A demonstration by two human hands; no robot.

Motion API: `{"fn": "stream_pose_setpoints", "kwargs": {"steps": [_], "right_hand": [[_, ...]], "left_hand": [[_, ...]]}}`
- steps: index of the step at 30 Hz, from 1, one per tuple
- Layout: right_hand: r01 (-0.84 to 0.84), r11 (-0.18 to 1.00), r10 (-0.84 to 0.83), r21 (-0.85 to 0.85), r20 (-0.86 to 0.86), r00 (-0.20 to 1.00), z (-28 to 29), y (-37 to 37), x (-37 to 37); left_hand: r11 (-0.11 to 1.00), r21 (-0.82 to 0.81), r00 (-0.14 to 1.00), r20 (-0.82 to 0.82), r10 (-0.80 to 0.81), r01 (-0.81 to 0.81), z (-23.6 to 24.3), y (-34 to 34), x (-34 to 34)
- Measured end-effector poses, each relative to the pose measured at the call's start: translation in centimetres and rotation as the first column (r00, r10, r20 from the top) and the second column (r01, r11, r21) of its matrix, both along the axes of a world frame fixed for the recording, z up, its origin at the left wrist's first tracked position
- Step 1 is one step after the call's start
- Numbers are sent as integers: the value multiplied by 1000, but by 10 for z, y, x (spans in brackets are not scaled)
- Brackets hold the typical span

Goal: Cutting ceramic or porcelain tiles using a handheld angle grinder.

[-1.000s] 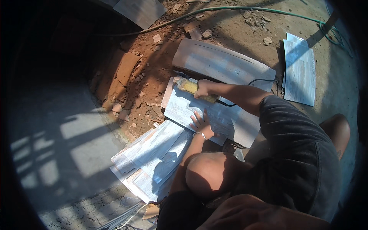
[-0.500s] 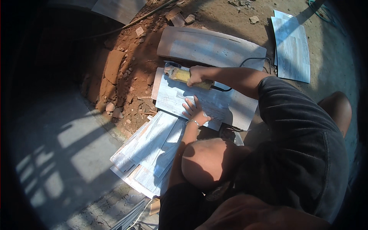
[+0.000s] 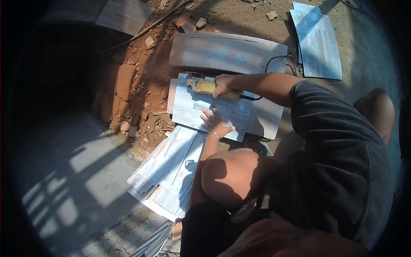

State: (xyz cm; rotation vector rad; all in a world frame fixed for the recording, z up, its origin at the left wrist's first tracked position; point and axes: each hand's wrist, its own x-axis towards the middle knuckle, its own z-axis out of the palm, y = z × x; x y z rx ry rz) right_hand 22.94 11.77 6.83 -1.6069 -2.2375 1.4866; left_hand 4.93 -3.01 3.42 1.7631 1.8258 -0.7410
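Observation:
My right hand (image 3: 223, 85) is wrapped round the yellow body of an angle grinder (image 3: 205, 86). The grinder's head and dark guard point left, at the far left corner of a wood-patterned tile (image 3: 184, 107). Whether the disc touches the tile cannot be seen. My left hand (image 3: 217, 122) lies flat with fingers spread on the near side of that tile, a bracelet at its wrist. Beneath the tile is a larger flat slab (image 3: 270, 116), which sticks out at the right. A black cord (image 3: 252, 98) runs from the grinder's rear end.
Close on the left, a stack of similar tiles (image 3: 169, 160) lies fanned out. Beyond the work is a long slab (image 3: 227, 52). More tiles (image 3: 319, 45) lie at the far right. Reddish rubble (image 3: 147, 100) borders the left side, beside a concrete floor (image 3: 94, 180).
The view has shifted slightly. The grinder stays at the tile's far edge in my right hand, and my left hand keeps its place on the tile.

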Motion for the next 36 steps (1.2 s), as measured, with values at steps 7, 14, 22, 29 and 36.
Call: {"fn": "stream_pose_setpoints", "kwargs": {"steps": [7,14,22,29,36], "right_hand": [[-22,1000,22,-17,9,1000,3,-11,16],[1,999,-1,-52,-2,1000,7,-21,25],[-12,1000,12,-10,-3,1000,2,-2,7],[-13,1000,13,-2,-16,1000,5,32,-32],[-24,1000,24,15,-14,1000,1,54,-56]], "left_hand": [[999,-22,999,16,37,-36,10,1,5],[999,-14,999,10,46,-46,13,0,8],[999,-23,1000,-1,24,-24,3,0,3],[999,-14,999,18,37,-36,11,1,5],[998,-39,998,51,47,-45,20,4,7]]}}
